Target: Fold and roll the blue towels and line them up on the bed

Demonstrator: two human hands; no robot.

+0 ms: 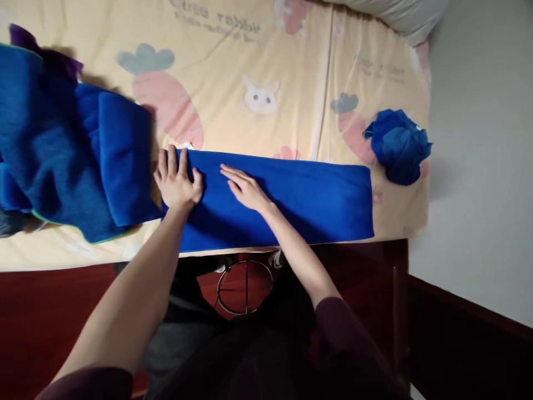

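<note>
A long blue cloth [316, 194] lies flat as a smooth strip along the near edge of the bed. My left hand [178, 183] presses on its left end with fingers spread. Toward the middle of the strip, my right hand [246, 190] rests palm down, fingers stretched out and pointing left. Neither hand grips anything. Just left of my left hand sits a folded blue cloth [127, 158], partly beside a rumpled darker blue cloth [50, 144] with a green edge.
A crumpled blue cloth [400, 145] lies at the bed's right end. The yellow patterned sheet [225, 111] covers the bed. Purple fabric [62, 64] shows at far left, a pale pillow [400, 14] at top right. A wall [478, 155] stands to the right; a metal ring [245, 286] is below.
</note>
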